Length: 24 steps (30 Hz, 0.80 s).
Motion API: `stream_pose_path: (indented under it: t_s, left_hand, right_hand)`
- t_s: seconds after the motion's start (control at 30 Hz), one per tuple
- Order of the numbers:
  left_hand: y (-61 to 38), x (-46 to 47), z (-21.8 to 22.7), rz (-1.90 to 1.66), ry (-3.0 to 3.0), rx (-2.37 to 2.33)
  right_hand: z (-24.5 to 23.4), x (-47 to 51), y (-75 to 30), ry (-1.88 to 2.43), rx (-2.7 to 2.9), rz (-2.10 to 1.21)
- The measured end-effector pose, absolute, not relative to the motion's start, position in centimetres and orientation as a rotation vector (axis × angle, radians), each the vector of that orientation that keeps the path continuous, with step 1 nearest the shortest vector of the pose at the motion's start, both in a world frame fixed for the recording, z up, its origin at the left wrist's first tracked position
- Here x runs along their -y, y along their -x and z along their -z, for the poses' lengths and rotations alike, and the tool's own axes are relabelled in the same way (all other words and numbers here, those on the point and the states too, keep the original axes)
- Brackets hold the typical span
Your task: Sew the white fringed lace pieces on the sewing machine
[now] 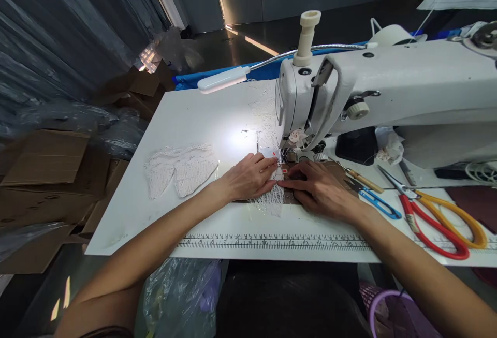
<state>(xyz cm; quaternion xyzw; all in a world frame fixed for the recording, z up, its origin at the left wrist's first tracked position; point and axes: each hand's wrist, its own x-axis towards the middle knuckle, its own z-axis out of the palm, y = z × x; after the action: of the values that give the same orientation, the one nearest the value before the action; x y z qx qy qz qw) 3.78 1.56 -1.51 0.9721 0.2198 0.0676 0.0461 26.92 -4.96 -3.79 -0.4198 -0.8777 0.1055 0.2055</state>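
A strip of white lace [275, 204] runs under the needle area of a white sewing machine [322, 89], its fringed end towards me. My left hand [252, 176] lies over the lace's left side, fingers closed together and gripping it just before the presser foot. From the right, my right hand [320, 185] holds the lace's edge between thumb and fingers, over a brown plate [291, 197]. Its fingertips are close to those of the left hand. More lace [266, 115] extends behind the needle. Part of the lace under the fingers is hidden.
Lace pieces [182, 170] lie at left on the white table [128, 219]. At right are red-and-yellow-handled scissors [438, 219], blue thread snips [378, 202] and a wooden-handled tool [365, 180]. A lamp [223, 80] shines on the table. Cardboard boxes [50, 172] stand left; a purple basket [388, 302] sits below.
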Motion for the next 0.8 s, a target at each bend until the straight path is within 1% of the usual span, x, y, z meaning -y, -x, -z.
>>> stream_pose_path:
  t_s: [0.2,0.8]
  left_hand:
    - [-4.4,-1.9,1.4,-0.151,-2.967,-0.742]
    - [-4.5,-2.1,2.9,-0.372,-2.944,-0.804]
  right_hand:
    - [4.4,4.8,-27.0,1.165,2.394,-0.26]
    - [4.6,4.4,-27.2,1.116,2.342,-0.265]
